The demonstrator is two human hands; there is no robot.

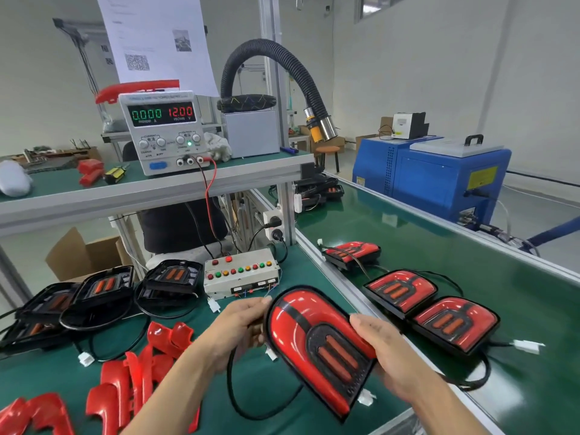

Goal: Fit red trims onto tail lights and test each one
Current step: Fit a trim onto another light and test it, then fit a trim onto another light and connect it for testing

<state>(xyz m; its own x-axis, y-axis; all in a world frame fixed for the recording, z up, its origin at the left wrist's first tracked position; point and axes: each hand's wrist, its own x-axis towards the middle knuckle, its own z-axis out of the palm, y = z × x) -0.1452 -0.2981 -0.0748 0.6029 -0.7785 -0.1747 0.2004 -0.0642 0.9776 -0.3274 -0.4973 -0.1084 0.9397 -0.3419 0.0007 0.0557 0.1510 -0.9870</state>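
Note:
I hold a tail light with a red trim on its face above the green bench. My left hand grips its upper left edge, and my right hand grips its right side, thumb on the red face. Its black cable loops down to a white plug. Loose red trims lie at the lower left. Several black tail lights without trims sit at the left. Three trimmed tail lights rest on the belt to the right. A button test box stands behind my hands.
A power supply on the shelf reads 0.000 A and 12.00 V, with red and black leads running down toward the test box. A conveyor belt runs along the right. A blue machine stands beyond it. A black hose arches overhead.

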